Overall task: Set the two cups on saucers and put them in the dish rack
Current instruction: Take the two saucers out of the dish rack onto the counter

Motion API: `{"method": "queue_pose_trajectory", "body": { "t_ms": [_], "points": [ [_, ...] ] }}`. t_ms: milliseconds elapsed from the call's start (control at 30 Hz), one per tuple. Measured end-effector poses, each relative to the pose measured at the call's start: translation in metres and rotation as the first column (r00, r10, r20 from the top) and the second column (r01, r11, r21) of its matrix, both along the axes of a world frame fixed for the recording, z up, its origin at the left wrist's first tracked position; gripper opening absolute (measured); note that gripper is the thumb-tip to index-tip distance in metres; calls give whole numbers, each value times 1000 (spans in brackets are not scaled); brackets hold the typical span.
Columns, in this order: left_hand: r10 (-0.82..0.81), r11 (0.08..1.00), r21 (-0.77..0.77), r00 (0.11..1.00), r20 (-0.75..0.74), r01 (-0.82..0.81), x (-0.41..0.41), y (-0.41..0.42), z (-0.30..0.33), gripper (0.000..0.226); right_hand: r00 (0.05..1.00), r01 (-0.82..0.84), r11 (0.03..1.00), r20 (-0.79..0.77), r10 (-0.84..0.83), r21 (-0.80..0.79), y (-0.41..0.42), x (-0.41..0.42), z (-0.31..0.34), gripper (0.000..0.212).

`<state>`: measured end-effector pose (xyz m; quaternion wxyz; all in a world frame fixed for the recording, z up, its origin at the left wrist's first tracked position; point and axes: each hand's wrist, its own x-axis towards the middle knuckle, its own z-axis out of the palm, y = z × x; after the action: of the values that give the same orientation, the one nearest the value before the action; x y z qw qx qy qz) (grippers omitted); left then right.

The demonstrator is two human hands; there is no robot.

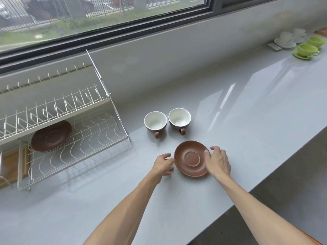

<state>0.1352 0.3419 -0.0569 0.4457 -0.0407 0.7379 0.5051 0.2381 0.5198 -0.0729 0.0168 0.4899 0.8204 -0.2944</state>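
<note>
Both hands flank a brown saucer (192,159) lying flat on the grey counter (247,106): left hand (163,165) w/ fingers loosely curled at its left rim, right hand (218,160) w/ fingers spread at its right rim, but can't tell whether either one really grips it or only touches. Just behind it stand 2 brown cups, white inside, upright & side by side, handles toward the person: left cup (155,122), right cup (180,119), neither on a saucer. A 2nd brown saucer (51,137) lies on the lower tier of the white wire dish rack (85,138) at left; far right, well apart, sit white cups (290,37) & green cups (308,48) on saucers.
</note>
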Motion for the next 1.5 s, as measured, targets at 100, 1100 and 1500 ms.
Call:
{"method": "queue_pose_trajectory", "body": {
  "t_ms": [100, 1100, 1500],
  "points": [
    [-2, 1000, -28, 999, -44, 1, -9, -20, 5, 51, 989, -130, 979, -57, 140, 156, -15, -16, 12, 39],
    [647, 738, 30, 694, -316, -674, -179, -366, 60, 47, 691, -717, 689, -231, 685, -105, -346, -270, 83, 44],
    [695, 672, -68, 660, -287, -737, -243, -362, 34, 52, 846, -532, 701, -270, 460, -474, -368, -352, 50, 45]
  ]
}}
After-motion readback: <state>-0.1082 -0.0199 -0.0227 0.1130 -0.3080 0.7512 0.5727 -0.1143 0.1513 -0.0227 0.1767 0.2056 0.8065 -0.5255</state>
